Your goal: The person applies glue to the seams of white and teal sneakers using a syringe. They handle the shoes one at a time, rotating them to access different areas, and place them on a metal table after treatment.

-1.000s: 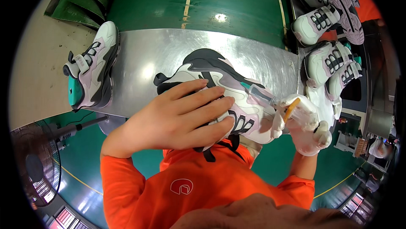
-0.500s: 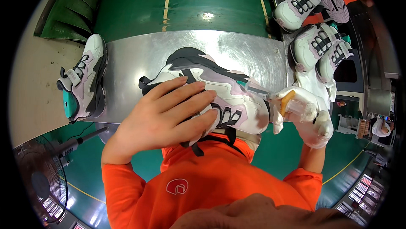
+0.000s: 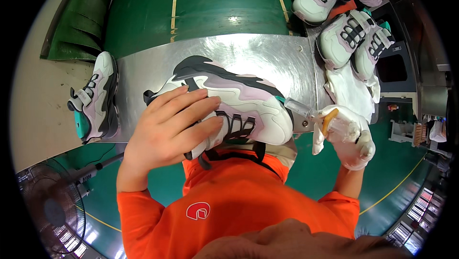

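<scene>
A: Report the hands' state and the position of the work item.

B: The left hand (image 3: pixel 169 127) is bare, fingers spread flat over the sneaker (image 3: pixel 229 106), pressing its side and holding it steady. The right hand (image 3: pixel 349 137) wears a white glove and is closed around a clear tube (image 3: pixel 301 108) and a small orange-tipped tool (image 3: pixel 329 121), touching the sneaker's toe end. The sneaker lies on its side at the near edge of the metal bench (image 3: pixel 267 53), against the orange shirt (image 3: pixel 229 201).

A: Differences from the earlier frame?

B: Both grips are unchanged. The sneaker sits slightly nearer the bench's near edge than before. A second sneaker (image 3: pixel 93 99) remains at the bench's left end; more sneakers (image 3: pixel 354 34) and a white cloth (image 3: pixel 351 91) lie past its right end.
</scene>
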Available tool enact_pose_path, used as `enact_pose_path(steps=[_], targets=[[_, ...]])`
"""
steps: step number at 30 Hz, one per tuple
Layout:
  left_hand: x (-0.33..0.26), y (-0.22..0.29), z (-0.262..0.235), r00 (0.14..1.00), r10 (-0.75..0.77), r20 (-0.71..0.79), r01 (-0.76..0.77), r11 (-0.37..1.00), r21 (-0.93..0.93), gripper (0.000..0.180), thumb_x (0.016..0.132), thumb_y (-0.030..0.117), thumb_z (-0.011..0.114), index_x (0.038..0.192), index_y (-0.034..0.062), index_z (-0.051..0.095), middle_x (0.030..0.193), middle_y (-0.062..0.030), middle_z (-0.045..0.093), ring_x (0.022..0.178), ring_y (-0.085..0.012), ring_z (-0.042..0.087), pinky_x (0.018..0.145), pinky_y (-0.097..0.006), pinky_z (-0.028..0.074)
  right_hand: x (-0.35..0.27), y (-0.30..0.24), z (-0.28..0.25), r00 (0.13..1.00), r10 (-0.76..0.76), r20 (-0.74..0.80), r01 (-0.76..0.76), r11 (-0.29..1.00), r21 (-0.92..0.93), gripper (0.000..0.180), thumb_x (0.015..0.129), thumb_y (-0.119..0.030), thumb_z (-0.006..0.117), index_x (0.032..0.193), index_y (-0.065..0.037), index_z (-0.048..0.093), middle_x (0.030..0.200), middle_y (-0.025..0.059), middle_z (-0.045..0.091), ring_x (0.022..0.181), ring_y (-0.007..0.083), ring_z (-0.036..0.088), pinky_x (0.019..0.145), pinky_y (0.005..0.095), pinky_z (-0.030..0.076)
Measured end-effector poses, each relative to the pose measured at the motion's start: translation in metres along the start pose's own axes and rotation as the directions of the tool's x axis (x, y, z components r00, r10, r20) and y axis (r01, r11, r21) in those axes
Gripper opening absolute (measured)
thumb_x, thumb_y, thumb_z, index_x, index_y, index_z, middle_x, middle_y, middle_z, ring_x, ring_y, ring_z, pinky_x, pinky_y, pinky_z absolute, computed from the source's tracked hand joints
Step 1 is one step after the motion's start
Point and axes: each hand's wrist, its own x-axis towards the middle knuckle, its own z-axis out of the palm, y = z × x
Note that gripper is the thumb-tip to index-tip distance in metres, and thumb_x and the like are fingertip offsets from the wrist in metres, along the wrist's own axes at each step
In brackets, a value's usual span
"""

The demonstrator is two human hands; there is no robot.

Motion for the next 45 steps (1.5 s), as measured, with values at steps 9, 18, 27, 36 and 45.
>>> enact_pose_path(steps=[9, 18, 27, 36, 45], targets=[[-0.005, 0.036, 0.013, 0.996, -0.081, -0.028, 0.084, 0.983, 0.165, 0.025, 0.074, 0.01, 0.062, 0.097, 0.0111, 0.071, 0.114, -0.008, 0.07, 0.105, -0.0268, 0.065, 0.087, -0.04, 0.052, -0.023, 0.044, -0.039, 0.986, -0.155, -0.063, 0.163, 0.975, 0.152, 0.095, 0.056, -0.054, 0.081, 0.118, 0.012, 0.054, 0.115, 0.0263, 0.06, 0.096, 0.0362, 0.061, 0.077, 0.0425, 0.052], [-0.014, 0.08, 0.041, 0.98, -0.161, -0.115, 0.19, 0.928, 0.322, 0.024, 0.081, 0.018, 0.065, 0.103, 0.0107, 0.07, 0.113, -0.0118, 0.071, 0.103, -0.0296, 0.067, 0.086, -0.037, 0.05, -0.032, 0.068, -0.043, 0.966, -0.257, -0.017, 0.243, 0.889, 0.387, 0.114, 0.058, -0.057, 0.083, 0.129, 0.022, 0.042, 0.104, 0.0306, 0.062, 0.081, 0.0361, 0.064, 0.068, 0.0447, 0.055], [-0.011, 0.087, 0.045, 0.984, -0.143, -0.105, 0.173, 0.913, 0.37, 0.042, 0.074, 0.03, 0.08, 0.106, 0.0064, 0.067, 0.114, -0.0157, 0.07, 0.102, -0.0333, 0.066, 0.088, -0.04, 0.05, -0.051, 0.089, -0.02, 0.951, -0.274, -0.141, 0.309, 0.834, 0.457, 0.112, 0.057, -0.059, 0.08, 0.131, 0.017, 0.044, 0.098, 0.0227, 0.06, 0.085, 0.034, 0.063, 0.072, 0.0435, 0.056], [-0.012, 0.089, 0.046, 0.986, -0.122, -0.118, 0.156, 0.924, 0.351, 0.047, 0.072, 0.027, 0.082, 0.109, 0.0043, 0.065, 0.115, -0.0176, 0.069, 0.102, -0.0354, 0.066, 0.088, -0.041, 0.05, -0.063, 0.081, 0.002, 0.947, -0.229, -0.225, 0.304, 0.863, 0.403, 0.109, 0.057, -0.062, 0.079, 0.128, 0.015, 0.047, 0.093, 0.0188, 0.062, 0.082, 0.0288, 0.065, 0.075, 0.0396, 0.056], [-0.012, 0.084, 0.045, 0.981, -0.127, -0.147, 0.168, 0.936, 0.309, 0.045, 0.074, 0.031, 0.081, 0.11, 0.0071, 0.067, 0.117, -0.0148, 0.069, 0.101, -0.0326, 0.066, 0.085, -0.038, 0.049, -0.07, 0.067, 0.023, 0.943, -0.145, -0.301, 0.237, 0.925, 0.297, 0.095, 0.061, -0.04, 0.082, 0.13, 0.015, 0.045, 0.097, 0.0205, 0.061, 0.087, 0.0296, 0.064, 0.081, 0.0386, 0.055]])
